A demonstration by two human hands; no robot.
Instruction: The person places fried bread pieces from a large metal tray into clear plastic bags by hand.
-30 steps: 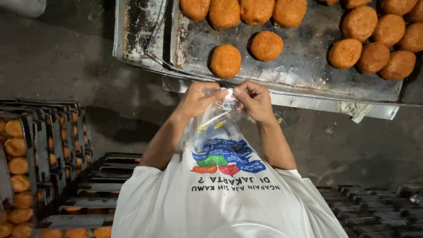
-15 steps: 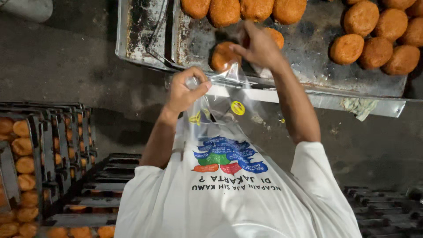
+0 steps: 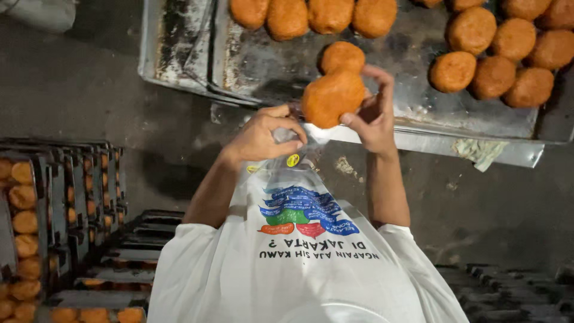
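- Closest to the camera, at the bottom of the view, the person's white T-shirt (image 3: 299, 275) fills the frame, with a colourful print on the chest.
- Just above the shirt, the left hand (image 3: 263, 134) pinches the mouth of a clear plastic bag (image 3: 286, 157); thumb and forefinger are curled close together on the film, and the rest of the bag hangs down against the shirt, with a small yellow sticker on it.
- Just beside it, the right hand (image 3: 373, 116) holds a round golden-brown bun (image 3: 332, 98) by its edge, fingers bent around it, thumb below and fingertips above. The bun sits right over the bag's mouth, near the left hand's fingers; whether it touches the bag I cannot tell.
- Directly behind the held bun, a second bun (image 3: 342, 57) lies on a dark, worn metal baking tray (image 3: 269, 63).
- Farther along the tray, a row of buns (image 3: 311, 15) runs across its top edge, and a cluster of more buns (image 3: 502, 57) lies to the right.
- At the tray's front right corner, a crumpled scrap of paper (image 3: 478, 152) hangs over the rim.
- Off to the left, on the dark floor (image 3: 72, 96), stacked trays (image 3: 54, 209) stand loaded with more buns seen edge-on.
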